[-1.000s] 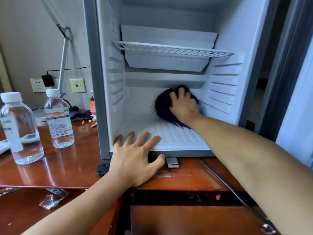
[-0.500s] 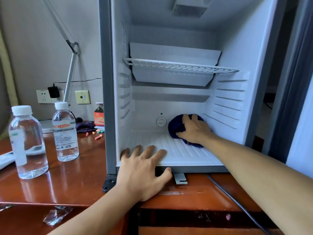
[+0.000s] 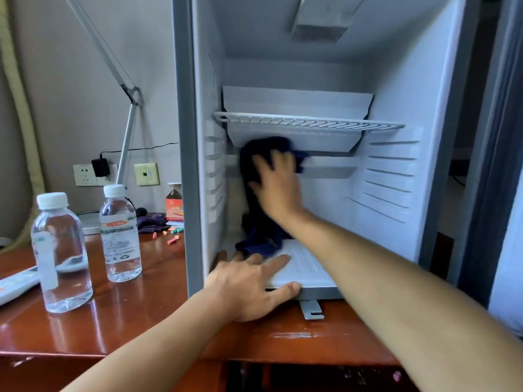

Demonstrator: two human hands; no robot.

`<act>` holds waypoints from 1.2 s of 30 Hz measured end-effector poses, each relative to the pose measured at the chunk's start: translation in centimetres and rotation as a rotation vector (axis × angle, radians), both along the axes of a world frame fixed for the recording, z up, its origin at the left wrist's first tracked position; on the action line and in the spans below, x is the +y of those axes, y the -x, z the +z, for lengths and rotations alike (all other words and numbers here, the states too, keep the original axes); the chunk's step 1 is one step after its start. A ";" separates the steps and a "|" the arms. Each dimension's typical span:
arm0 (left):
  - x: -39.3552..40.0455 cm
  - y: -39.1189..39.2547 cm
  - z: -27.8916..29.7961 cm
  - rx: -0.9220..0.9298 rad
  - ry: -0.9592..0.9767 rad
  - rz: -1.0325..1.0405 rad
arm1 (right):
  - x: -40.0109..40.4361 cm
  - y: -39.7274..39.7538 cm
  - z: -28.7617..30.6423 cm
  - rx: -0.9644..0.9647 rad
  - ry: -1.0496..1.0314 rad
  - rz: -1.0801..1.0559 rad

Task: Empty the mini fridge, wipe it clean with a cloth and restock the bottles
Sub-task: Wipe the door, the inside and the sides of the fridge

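Observation:
The white mini fridge (image 3: 396, 94) stands open on the wooden desk, with no bottles inside. My right hand (image 3: 278, 183) is deep in it, pressing a dark blue cloth (image 3: 259, 222) flat against the back wall at the left, just under the wire shelf (image 3: 311, 121). The cloth hangs down to the fridge floor. My left hand (image 3: 249, 287) rests flat on the front lip of the fridge floor, fingers spread. Two clear water bottles with white caps stand on the desk to the left, one nearer (image 3: 60, 253) and one farther (image 3: 120, 233).
The desk (image 3: 127, 321) also carries a remote control (image 3: 14, 284) at the far left, small coloured bits and a carton (image 3: 174, 205) by the fridge. A lamp arm (image 3: 124, 142) and wall sockets are behind. A dark curtain (image 3: 489, 165) hangs to the right.
My right hand has swept the cloth from the lower right of the back wall up and to the left, under the shelf. My left hand has stayed on the fridge's front edge.

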State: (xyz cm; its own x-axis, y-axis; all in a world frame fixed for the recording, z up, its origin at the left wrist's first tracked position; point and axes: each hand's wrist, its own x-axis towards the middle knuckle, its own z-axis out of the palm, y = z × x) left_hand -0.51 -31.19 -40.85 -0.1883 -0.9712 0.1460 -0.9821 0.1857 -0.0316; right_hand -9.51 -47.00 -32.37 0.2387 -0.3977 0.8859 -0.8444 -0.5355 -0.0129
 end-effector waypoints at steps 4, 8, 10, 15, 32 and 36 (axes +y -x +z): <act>0.0 0.0 -0.1 -0.002 0.011 -0.010 | 0.5 -5.8 1.0 -0.008 0.051 0.060; 0.0 -0.2 -0.2 -0.005 0.020 0.000 | -1.4 -1.9 1.2 0.224 0.278 -0.088; 0.0 -0.1 -0.3 -0.012 0.026 0.002 | -2.0 1.8 1.2 0.241 0.312 -0.189; -0.2 -0.2 -0.4 -0.004 0.022 -0.002 | -3.1 11.0 0.6 0.262 0.367 -0.440; 0.0 -0.1 -0.3 0.039 0.034 -0.009 | 7.2 -3.9 3.1 -0.893 -0.740 0.782; 0.4 0.1 -0.1 0.040 0.030 0.005 | 8.7 -5.1 2.6 -0.908 -0.890 0.948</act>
